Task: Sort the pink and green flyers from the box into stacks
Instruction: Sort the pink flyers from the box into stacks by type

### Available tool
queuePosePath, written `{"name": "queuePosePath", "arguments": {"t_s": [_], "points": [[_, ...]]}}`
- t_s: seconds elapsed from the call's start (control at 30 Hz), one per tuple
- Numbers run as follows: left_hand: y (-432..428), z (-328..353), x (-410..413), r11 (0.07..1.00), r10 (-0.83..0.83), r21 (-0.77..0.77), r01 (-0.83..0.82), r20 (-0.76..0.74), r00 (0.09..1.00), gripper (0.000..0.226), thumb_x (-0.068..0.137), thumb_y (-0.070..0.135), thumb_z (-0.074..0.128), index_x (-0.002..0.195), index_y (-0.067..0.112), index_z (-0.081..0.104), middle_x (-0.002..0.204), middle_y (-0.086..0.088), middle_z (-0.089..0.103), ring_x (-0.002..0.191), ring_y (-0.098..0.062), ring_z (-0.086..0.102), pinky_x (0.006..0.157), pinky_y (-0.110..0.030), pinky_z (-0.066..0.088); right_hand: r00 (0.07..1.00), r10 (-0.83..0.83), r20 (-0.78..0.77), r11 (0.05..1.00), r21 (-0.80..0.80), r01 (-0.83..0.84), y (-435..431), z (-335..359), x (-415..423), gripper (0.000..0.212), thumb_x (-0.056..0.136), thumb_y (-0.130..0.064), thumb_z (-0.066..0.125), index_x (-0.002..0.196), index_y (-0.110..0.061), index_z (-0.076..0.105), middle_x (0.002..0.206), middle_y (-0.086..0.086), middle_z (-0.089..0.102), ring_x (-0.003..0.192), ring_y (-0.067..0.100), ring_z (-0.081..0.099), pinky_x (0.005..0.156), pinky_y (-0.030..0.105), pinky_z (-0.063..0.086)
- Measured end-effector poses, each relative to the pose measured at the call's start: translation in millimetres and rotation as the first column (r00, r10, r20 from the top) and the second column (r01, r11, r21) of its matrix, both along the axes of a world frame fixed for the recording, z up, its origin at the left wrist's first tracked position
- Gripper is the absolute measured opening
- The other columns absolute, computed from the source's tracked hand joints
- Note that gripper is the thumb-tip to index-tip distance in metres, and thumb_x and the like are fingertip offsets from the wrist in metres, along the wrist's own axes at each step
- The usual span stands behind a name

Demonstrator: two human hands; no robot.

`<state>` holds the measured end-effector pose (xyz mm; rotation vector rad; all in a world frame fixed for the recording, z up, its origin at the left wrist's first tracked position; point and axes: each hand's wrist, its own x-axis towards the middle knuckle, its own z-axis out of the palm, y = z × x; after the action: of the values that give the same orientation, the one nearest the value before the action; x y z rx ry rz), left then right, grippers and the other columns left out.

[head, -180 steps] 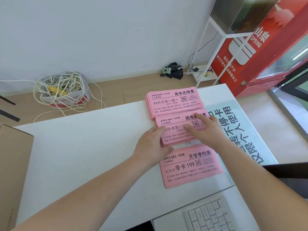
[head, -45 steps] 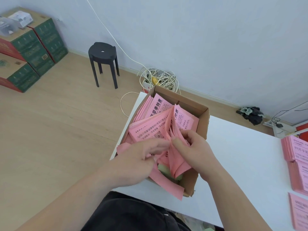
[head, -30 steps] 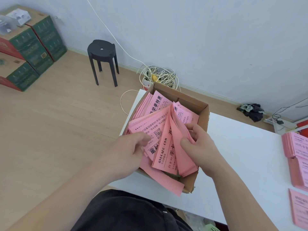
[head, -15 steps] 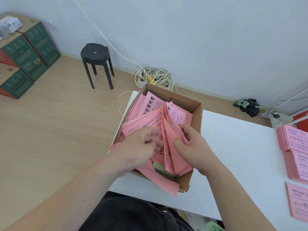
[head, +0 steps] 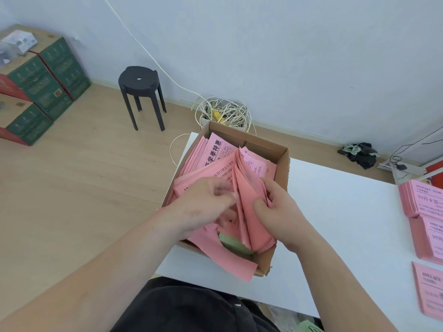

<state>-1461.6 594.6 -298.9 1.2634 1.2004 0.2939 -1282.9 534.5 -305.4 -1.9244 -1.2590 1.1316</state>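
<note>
The right hand (head: 278,212) grips an upright bundle of pink flyers (head: 247,188) in the box (head: 282,168), thumb on the near face and fingers behind. The left hand (head: 203,207) is curled in among the sheets beside it, but it is blurred and I cannot tell whether it pinches one. A green flyer (head: 233,242) lies low in the box under the pink ones.

The box sits at the left end of the table (head: 335,212), its near wall at the front edge, and one pink sheet hangs out over that wall. Bare tabletop lies between the box and the pink stacks (head: 424,200) at the right edge of view.

One flyer at the back of the box reads "学季特惠" in large print. The print on the stacks is too blurred to read.

The box is plain brown cardboard with its flaps open. The flyers are thin matte paper and the table is smooth and white. Beyond the table, on a pale wood floor, are a black round stool (head: 141,92), a coil of white cable (head: 225,111) and green cartons (head: 36,92).
</note>
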Motion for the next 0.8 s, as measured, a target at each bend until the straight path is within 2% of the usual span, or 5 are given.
{"name": "queuePosePath", "arguments": {"t_s": [0.2, 0.3, 0.53, 0.67, 0.8], "points": [[-5, -12, 14, 0.953, -0.161, 0.193, 0.233, -0.329, 0.93, 0.028, 0.099, 0.02, 0.05, 0.083, 0.002, 0.066, 0.071, -0.022, 0.072, 0.048, -0.025, 0.07, 0.057, -0.042, 0.062, 1.0, 0.018, 0.022, 0.997, 0.069, -0.02, 1, 1, -4, 0.032, 0.093, -0.017, 0.059, 0.115, -0.039, 0.065, 0.102, -0.028, 0.069, 0.096, -0.006, 0.063, 0.076, 0.013, 0.048], [9, -6, 4, 0.97, -0.052, 0.215, 0.114, -0.271, 0.961, 0.027, 0.099, 0.022, 0.056, 0.084, 0.009, 0.074, 0.079, -0.018, 0.075, 0.051, -0.023, 0.069, 0.052, -0.036, 0.061, 0.996, -0.012, 0.084, 0.993, 0.117, 0.002, 4, 1, -8, 0.028, 0.09, -0.019, 0.062, 0.111, -0.036, 0.068, 0.1, -0.027, 0.069, 0.095, -0.01, 0.061, 0.072, 0.004, 0.045], [28, -5, -14, 0.988, -0.011, 0.15, 0.034, -0.148, 0.989, 0.029, 0.086, 0.03, 0.081, 0.083, 0.003, 0.071, 0.076, -0.006, 0.077, 0.073, -0.024, 0.076, 0.07, -0.04, 0.064, 0.998, 0.023, 0.065, 0.977, 0.212, -0.036, 7, -11, -12, 0.074, 0.095, -0.01, 0.053, 0.152, -0.053, 0.034, 0.142, -0.013, 0.043, 0.137, 0.0, 0.042, 0.108, 0.025, 0.043], [19, -10, -6, 0.987, -0.055, 0.144, 0.067, -0.09, 0.994, 0.03, 0.09, 0.035, 0.077, 0.084, 0.007, 0.067, 0.075, -0.014, 0.068, 0.067, -0.017, 0.064, 0.078, -0.042, 0.062, 0.973, 0.161, 0.164, 0.966, 0.175, -0.189, 4, -17, -10, 0.066, 0.097, 0.001, 0.04, 0.135, -0.049, 0.059, 0.161, -0.006, 0.029, 0.152, 0.003, 0.019, 0.122, 0.028, 0.026], [19, -9, -9, 0.995, 0.058, 0.085, -0.058, 0.0, 0.998, 0.026, 0.101, 0.024, 0.063, 0.079, 0.012, 0.061, 0.074, 0.001, 0.072, 0.07, -0.023, 0.075, 0.078, -0.044, 0.064, 0.982, 0.036, 0.185, 0.977, 0.202, -0.073, 5, -17, -10, 0.038, 0.097, -0.004, 0.045, 0.105, -0.034, 0.067, 0.131, -0.018, 0.057, 0.132, -0.005, 0.044, 0.11, 0.021, 0.038]]}}
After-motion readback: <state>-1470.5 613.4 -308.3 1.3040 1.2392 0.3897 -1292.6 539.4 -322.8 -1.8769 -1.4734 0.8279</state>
